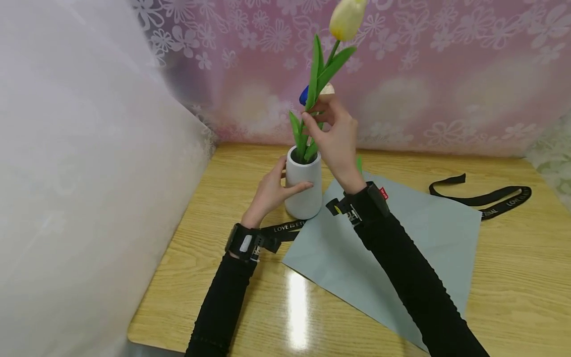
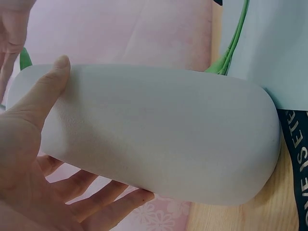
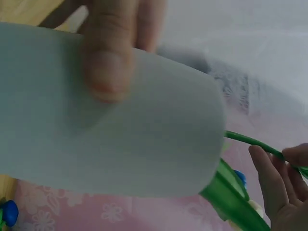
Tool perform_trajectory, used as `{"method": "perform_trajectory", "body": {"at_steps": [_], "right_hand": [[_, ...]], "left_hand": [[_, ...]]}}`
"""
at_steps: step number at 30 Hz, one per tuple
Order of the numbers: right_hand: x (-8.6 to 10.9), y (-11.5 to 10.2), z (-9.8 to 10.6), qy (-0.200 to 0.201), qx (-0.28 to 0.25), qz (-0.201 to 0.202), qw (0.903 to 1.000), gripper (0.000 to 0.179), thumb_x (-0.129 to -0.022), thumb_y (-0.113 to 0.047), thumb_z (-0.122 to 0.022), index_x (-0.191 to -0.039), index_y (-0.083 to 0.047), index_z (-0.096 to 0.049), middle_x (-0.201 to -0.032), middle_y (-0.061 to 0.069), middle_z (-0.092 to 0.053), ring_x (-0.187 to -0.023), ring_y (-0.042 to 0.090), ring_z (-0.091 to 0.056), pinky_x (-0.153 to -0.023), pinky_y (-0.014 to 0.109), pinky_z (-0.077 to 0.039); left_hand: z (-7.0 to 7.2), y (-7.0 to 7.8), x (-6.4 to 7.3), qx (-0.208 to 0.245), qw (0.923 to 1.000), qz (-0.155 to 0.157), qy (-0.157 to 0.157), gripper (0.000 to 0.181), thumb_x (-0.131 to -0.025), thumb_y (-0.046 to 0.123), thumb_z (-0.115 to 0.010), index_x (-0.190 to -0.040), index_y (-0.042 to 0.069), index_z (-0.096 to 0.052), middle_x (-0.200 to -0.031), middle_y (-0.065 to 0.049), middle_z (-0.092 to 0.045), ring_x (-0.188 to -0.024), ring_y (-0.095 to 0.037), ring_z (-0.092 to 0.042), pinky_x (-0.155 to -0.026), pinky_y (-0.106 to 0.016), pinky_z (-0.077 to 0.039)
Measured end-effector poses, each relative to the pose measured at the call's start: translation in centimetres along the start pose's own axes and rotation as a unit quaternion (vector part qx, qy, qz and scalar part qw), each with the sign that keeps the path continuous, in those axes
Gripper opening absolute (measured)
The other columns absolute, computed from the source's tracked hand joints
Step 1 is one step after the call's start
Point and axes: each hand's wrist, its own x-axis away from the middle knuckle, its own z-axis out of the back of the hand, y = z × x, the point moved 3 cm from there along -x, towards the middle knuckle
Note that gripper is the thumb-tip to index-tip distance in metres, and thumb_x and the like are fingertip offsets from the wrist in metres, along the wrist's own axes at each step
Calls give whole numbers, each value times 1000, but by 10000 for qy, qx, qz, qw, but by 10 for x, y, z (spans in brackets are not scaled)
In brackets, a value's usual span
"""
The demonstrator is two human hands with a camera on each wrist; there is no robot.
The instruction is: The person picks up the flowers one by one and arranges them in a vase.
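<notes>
My left hand (image 1: 269, 192) grips a white vase (image 1: 303, 191) that stands upright on the table, its thumb and fingers on opposite sides in the left wrist view. Above the mouth, my right hand (image 1: 337, 141) pinches the green stem of a pale yellow tulip (image 1: 347, 21), also seen in the right wrist view. The tulip's long leaves (image 1: 335, 65) rise past the fingers. A blue flower (image 1: 304, 95) and a whitish bloom (image 1: 327, 89) show behind the right hand. Green leaves (image 1: 296, 130) stand in the vase's mouth. Whether the tulip's stem end is inside is hidden.
Grey-blue wrapping paper (image 1: 401, 248) lies right of the vase on the wooden table (image 1: 187, 277). A black lettered ribbon (image 1: 504, 196) extends beyond it, and another ribbon part (image 1: 285, 227) lies by the vase's base. Flowered pink cloth (image 1: 401, 99) hangs behind.
</notes>
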Motion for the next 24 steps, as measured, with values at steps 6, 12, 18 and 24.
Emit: {"method": "perform_trajectory", "body": {"at_steps": [6,12,18,24], "right_hand": [[14,10,-6,-888,1453,-557,9838,30,-96,-18,-72,-123,-4,-66,-103,12,-75,-86,23,-74,-71,33,-59],[22,9,-8,-1676,2558,-714,9494,30,-96,-23,-72,-119,-3,-70,-100,12,-77,-86,24,-73,-73,38,-59],[23,7,-9,-1791,2693,-777,9431,33,-94,-23,-75,-121,-4,-71,-103,13,-77,-87,25,-74,-76,38,-59],[21,0,2,-1186,2671,-537,9548,46,-91,-22,-78,-132,-4,-66,-105,13,-77,-85,26,-75,-69,39,-60]], "left_hand": [[1,2,0,-6,10000,-38,5,80,-87,46,-79,-152,25,-36,-149,-6,-49,-133,-34,-52,-102,-54,-49],[1,1,0,-43,9999,-134,-66,82,-90,43,-77,-155,25,-32,-150,-8,-48,-133,-36,-52,-102,-54,-50],[0,0,-1,9,9999,-129,-71,83,-90,42,-78,-156,26,-31,-151,-8,-47,-134,-36,-51,-102,-54,-50],[-1,-1,-1,45,10000,-65,-56,84,-89,44,-78,-156,26,-31,-151,-9,-47,-133,-36,-52,-101,-54,-50]]}}
